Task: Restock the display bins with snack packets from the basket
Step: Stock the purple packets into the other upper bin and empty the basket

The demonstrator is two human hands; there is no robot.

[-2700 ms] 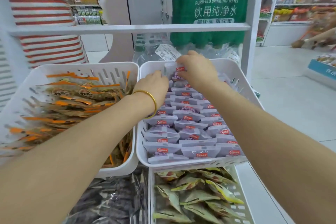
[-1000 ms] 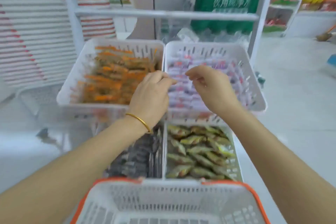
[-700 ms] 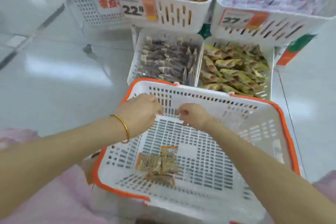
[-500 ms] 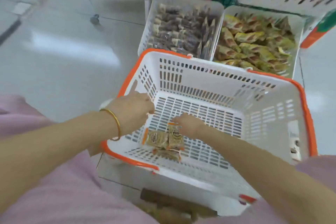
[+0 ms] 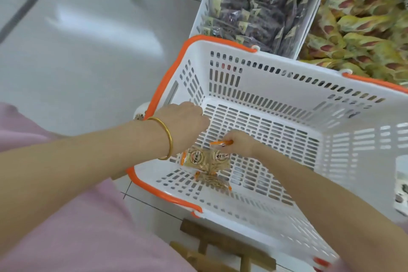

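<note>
A white basket with an orange rim [image 5: 167, 74] sits in front of me and holds three tan snack packets with orange edges. My right hand [image 5: 240, 142] reaches to the basket floor and pinches the orange top edge of one packet [image 5: 221, 157]. A second packet [image 5: 196, 158] lies beside it and a third packet [image 5: 213, 181] lies nearer to me. My left hand [image 5: 183, 122], with a gold bangle on the wrist, hovers just inside the basket's left wall above the packets. Its fingers curl loosely downward and I see nothing in them.
Beyond the basket stand two white display bins: one with dark purple packets [image 5: 260, 6] and one at the right with yellow packets [image 5: 364, 31]. A wooden frame [image 5: 223, 240] shows under the basket. Pink clothing [image 5: 66, 227] fills the lower left, grey tiled floor the upper left.
My view dropped from the upper bins to the basket. Both hands left the purple-packet bin and came down into the basket, and my right hand has taken hold of a packet's edge.
</note>
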